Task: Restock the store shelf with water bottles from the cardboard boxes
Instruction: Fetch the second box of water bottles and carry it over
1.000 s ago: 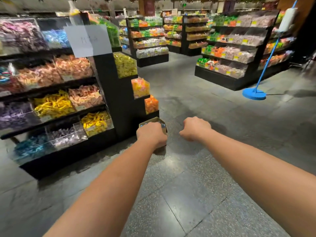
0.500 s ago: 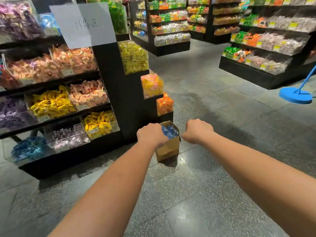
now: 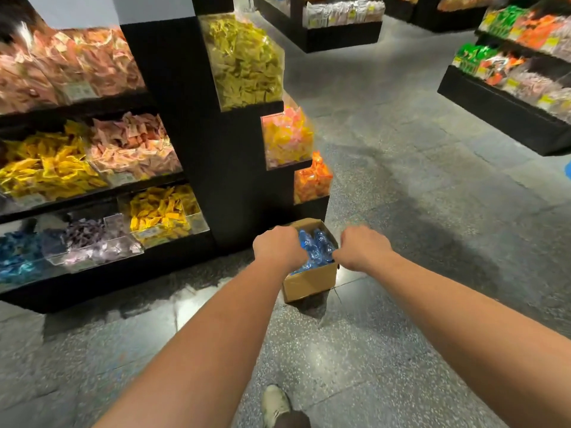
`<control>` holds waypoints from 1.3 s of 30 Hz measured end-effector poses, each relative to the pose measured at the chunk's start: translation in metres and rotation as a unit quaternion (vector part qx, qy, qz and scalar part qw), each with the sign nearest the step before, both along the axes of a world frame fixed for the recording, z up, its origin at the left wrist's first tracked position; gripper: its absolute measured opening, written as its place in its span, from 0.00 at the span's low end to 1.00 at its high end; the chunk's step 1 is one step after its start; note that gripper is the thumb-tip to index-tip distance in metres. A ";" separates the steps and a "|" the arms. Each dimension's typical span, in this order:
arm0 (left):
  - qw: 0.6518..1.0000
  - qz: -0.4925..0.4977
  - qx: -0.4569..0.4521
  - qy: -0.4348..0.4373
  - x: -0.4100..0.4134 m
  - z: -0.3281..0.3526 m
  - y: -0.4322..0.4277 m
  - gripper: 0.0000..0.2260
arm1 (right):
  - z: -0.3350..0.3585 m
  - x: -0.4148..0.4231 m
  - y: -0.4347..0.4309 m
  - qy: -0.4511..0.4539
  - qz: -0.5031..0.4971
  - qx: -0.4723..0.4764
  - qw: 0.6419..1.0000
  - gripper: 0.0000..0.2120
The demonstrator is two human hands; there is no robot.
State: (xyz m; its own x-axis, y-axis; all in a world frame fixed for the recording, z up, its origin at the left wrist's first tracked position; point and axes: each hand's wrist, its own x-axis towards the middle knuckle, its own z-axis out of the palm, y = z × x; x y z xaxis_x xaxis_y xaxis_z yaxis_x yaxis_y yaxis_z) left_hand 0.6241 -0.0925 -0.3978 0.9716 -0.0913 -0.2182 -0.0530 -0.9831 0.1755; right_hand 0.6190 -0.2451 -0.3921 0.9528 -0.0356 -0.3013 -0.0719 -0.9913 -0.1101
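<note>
An open cardboard box (image 3: pixel 309 284) stands on the floor at the foot of the black shelf end (image 3: pixel 234 193). Blue-wrapped water bottles (image 3: pixel 318 247) fill it. Both my arms reach forward over it. My left hand (image 3: pixel 278 247) is a closed fist that covers the box's left rim from this angle. My right hand (image 3: pixel 363 248), also a fist, sits just past the box's right rim. Neither hand shows anything in it. I cannot tell whether either one touches the box.
The black shelf unit (image 3: pixel 92 186) on my left holds clear bins of yellow, pink and blue wrapped sweets. More low shelves stand at the right (image 3: pixel 506 112) and at the back (image 3: pixel 340 35). Grey tiled floor (image 3: pixel 417 196) stretches between them. My shoe (image 3: pixel 275 403) shows at the bottom.
I have come closer to the shelf end and my view has tilted down. The box and its blue bottles now show more fully between my fists, which stay closed.
</note>
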 end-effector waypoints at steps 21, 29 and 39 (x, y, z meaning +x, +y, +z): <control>0.969 0.120 0.008 0.216 0.268 -0.227 -0.019 0.12 | -0.224 0.292 -0.031 0.158 0.001 0.013 0.987 0.15; 0.921 0.297 -0.029 0.251 0.312 -0.380 -0.006 0.19 | -0.377 0.343 -0.066 0.180 -0.018 0.037 0.983 0.18; 0.886 0.364 0.027 0.286 0.324 -0.519 0.029 0.15 | -0.530 0.379 -0.091 0.191 -0.147 -0.039 0.970 0.18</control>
